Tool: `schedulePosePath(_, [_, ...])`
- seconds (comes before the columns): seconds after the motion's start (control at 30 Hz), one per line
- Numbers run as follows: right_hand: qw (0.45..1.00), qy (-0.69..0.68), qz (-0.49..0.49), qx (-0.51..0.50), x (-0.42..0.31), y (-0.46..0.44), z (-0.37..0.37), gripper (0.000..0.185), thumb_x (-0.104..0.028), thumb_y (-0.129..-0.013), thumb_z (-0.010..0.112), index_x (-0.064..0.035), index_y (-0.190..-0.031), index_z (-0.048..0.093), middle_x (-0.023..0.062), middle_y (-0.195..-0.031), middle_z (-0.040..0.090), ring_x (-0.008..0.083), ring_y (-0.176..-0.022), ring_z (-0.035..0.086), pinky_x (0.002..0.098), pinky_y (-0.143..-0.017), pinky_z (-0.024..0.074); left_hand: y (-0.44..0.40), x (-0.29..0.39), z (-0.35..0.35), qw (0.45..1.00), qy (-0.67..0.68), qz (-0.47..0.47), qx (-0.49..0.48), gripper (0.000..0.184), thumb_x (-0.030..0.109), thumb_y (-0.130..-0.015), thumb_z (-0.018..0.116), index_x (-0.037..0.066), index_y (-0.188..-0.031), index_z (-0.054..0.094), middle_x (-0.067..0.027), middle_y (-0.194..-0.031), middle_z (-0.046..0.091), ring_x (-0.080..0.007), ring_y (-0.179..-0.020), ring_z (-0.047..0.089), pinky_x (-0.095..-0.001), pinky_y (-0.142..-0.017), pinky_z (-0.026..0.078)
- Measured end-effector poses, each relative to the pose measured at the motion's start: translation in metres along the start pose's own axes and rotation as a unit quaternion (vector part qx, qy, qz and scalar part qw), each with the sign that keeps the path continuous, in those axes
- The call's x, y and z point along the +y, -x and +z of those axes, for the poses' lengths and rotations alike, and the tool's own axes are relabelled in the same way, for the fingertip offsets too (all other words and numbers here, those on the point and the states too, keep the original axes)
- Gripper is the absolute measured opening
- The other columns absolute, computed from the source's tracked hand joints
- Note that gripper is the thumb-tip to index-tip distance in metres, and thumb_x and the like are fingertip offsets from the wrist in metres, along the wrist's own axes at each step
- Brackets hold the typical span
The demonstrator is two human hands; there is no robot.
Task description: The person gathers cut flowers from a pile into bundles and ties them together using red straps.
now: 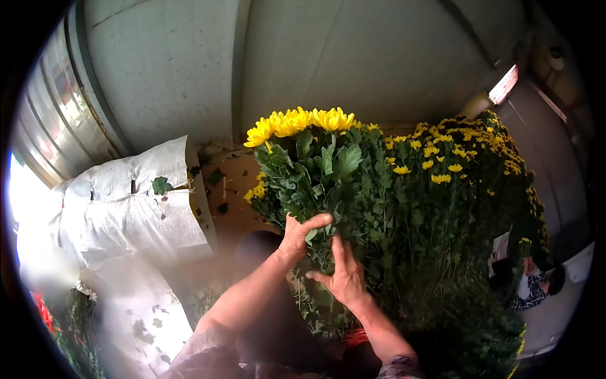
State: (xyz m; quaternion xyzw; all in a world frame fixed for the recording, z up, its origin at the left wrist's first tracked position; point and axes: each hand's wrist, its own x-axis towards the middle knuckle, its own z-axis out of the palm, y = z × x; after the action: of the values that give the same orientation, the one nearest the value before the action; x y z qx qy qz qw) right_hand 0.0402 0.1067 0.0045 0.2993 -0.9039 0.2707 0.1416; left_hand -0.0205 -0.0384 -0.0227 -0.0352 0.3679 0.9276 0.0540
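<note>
A bunch of yellow chrysanthemums (314, 155) stands upright in front of me, blooms on top and broad green leaves below. My left hand (299, 239) is closed around its stems just under the thick leaves, thumb across the front. Lower down and to the right, my right hand (346, 273) is beside the stems, with its thumb stretched out apart from its raised fingers. The fingertips reach the lower leaves, and whether they press on a stem is hard to tell.
A large mass of yellow chrysanthemums (435, 189) fills the right side. White sheeting (132, 208) with fallen leaves covers something on the left. A pale panelled wall (366, 63) rises behind. Another person (533, 284) is at the far right. Red material (358, 338) shows near my right forearm.
</note>
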Motion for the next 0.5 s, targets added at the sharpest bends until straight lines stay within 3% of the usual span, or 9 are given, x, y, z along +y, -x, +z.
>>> schedulePosePath(0.03, [1.000,0.003,0.002,0.003,0.003,0.003,-0.003,0.082,-0.052,-0.087,0.061,-0.0016,-0.144,0.029,0.0290,-0.119,0.053,0.0452,-0.102,0.059,0.0465,-0.076,0.0532,0.000,0.000,0.001,1.000,0.000,-0.002,-0.004,0.047,0.008,-0.069,0.081,0.001,-0.110,0.060,-0.0066,-0.100,0.064,-0.0184,-0.093,0.059,-0.0334,-0.083,0.048])
schedulePosePath(0.13, [0.986,0.133,0.101,0.018,0.014,0.004,-0.019,0.068,-0.057,-0.092,0.048,-0.0029,-0.132,0.045,0.0185,-0.096,0.063,0.0351,-0.088,0.064,0.0425,-0.068,0.0520,-0.002,-0.009,0.002,0.999,-0.025,-0.024,-0.037,0.045,0.010,-0.069,0.081,0.000,-0.108,0.061,-0.0067,-0.100,0.064,-0.0182,-0.092,0.059,-0.0333,-0.082,0.049])
schedulePosePath(0.17, [0.980,0.173,0.064,0.070,0.014,-0.004,-0.025,0.050,-0.043,-0.094,0.055,-0.0049,-0.126,0.051,0.0162,-0.097,0.060,0.0344,-0.084,0.063,0.0422,-0.066,0.0518,-0.007,-0.019,-0.004,0.999,-0.023,-0.023,-0.042,0.045,0.010,-0.069,0.081,0.000,-0.108,0.061,-0.0067,-0.100,0.064,-0.0182,-0.092,0.059,-0.0333,-0.082,0.049])
schedulePosePath(0.23, [0.970,0.222,0.057,0.076,0.009,-0.016,-0.036,0.035,-0.023,-0.089,0.063,-0.0063,-0.120,0.056,0.0140,-0.097,0.056,0.0339,-0.081,0.062,0.0422,-0.065,0.0518,-0.014,-0.037,-0.015,0.983,-0.090,0.091,-0.134,0.045,0.014,-0.071,0.081,0.000,-0.109,0.062,-0.0067,-0.101,0.065,-0.0187,-0.093,0.059,-0.0337,-0.084,0.048])
schedulePosePath(0.3, [0.985,0.153,0.051,0.064,0.013,-0.012,-0.028,0.033,-0.008,-0.082,0.066,-0.0054,-0.115,0.058,0.0132,-0.098,0.053,0.0334,-0.080,0.061,0.0424,-0.064,0.0520,-0.010,-0.036,-0.015,0.961,-0.126,0.152,-0.193,0.046,0.018,-0.072,0.080,0.000,-0.111,0.063,-0.0070,-0.103,0.066,-0.0196,-0.096,0.060,-0.0341,-0.087,0.047])
schedulePosePath(0.33, [0.985,0.156,0.038,0.065,0.010,-0.011,-0.027,0.031,-0.004,-0.081,0.066,-0.0047,-0.111,0.060,0.0121,-0.097,0.054,0.0309,-0.079,0.061,0.0402,-0.063,0.0528,0.002,-0.028,-0.009,0.972,-0.078,0.097,-0.197,0.047,0.017,-0.072,0.080,0.000,-0.112,0.062,-0.0076,-0.104,0.066,-0.0202,-0.098,0.060,-0.0342,-0.088,0.048])
schedulePosePath(0.43, [0.997,0.035,0.056,0.046,-0.005,-0.011,-0.049,0.030,-0.003,-0.077,0.068,-0.0028,-0.106,0.062,0.0113,-0.099,0.055,0.0288,-0.083,0.062,0.0381,-0.067,0.0534,0.007,-0.022,-0.015,0.934,-0.132,0.156,-0.294,0.044,0.012,-0.071,0.079,0.001,-0.111,0.064,-0.0081,-0.109,0.066,-0.0211,-0.104,0.061,-0.0343,-0.091,0.048])
schedulePosePath(0.47, [0.993,0.085,0.031,0.081,-0.004,-0.013,-0.060,0.032,-0.006,-0.073,0.074,-0.0022,-0.103,0.065,0.0100,-0.099,0.055,0.0269,-0.092,0.060,0.0363,-0.074,0.0532,0.014,-0.018,-0.005,0.966,-0.116,0.059,-0.225,0.042,0.014,-0.072,0.078,0.003,-0.111,0.066,-0.0079,-0.110,0.066,-0.0221,-0.105,0.060,-0.0363,-0.094,0.046])
schedulePosePath(0.5, [0.986,0.119,-0.006,0.121,-0.012,-0.020,-0.081,0.055,-0.017,-0.070,0.079,-0.0026,-0.119,0.059,0.0114,-0.111,0.055,0.0294,-0.106,0.056,0.0373,-0.088,0.0498,0.019,-0.017,0.009,0.972,-0.098,0.044,-0.208,0.043,0.014,-0.072,0.078,0.003,-0.112,0.066,-0.0085,-0.111,0.066,-0.0231,-0.104,0.061,-0.0379,-0.095,0.045])
